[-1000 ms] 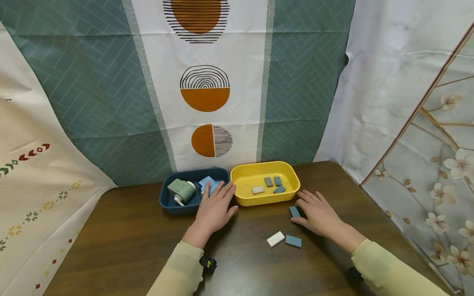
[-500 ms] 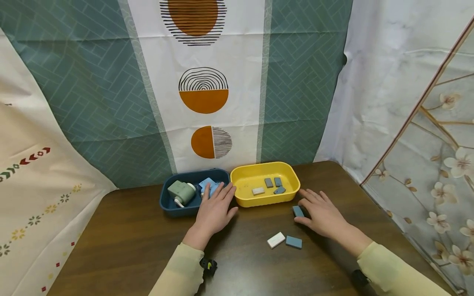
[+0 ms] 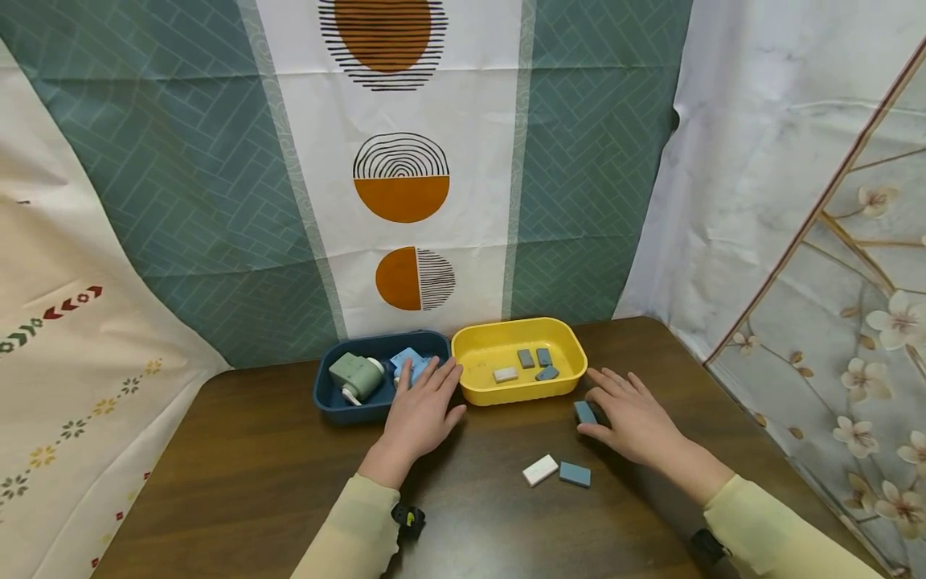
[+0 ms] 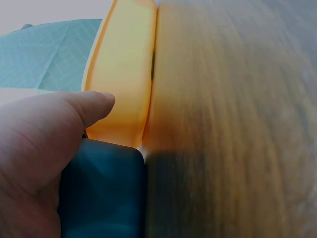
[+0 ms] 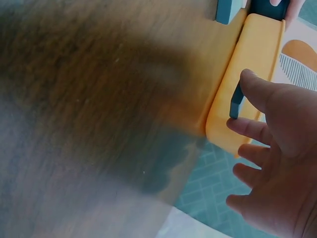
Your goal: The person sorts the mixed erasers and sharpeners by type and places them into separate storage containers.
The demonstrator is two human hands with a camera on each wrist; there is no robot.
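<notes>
My right hand (image 3: pixel 631 414) is beside the right front corner of the yellow tray (image 3: pixel 524 393). Its thumb and index finger pinch a flat blue block (image 5: pixel 237 100) by the ends, while the other fingers stay spread. My left hand (image 3: pixel 422 408) lies with extended fingers over the right end of the navy tray (image 3: pixel 354 413), fingertips by the yellow rim. Its thumb (image 4: pixel 96 105) shows where the two trays meet. On the table in front, a white block (image 3: pixel 540 470) and another blue block (image 3: pixel 575 474) lie close together.
Inside the yellow tray are a whitish block (image 3: pixel 505 375) and several small grey-blue pieces (image 3: pixel 526 359). The navy tray holds a green bottle-like object (image 3: pixel 357 375) and a light blue item (image 3: pixel 409 359), partly covered by my left hand. Hanging cloths surround the brown table (image 3: pixel 253 458).
My right hand has shifted slightly to the right, still pinching the blue block. The left hand stays in place, and the head view has tilted a little.
</notes>
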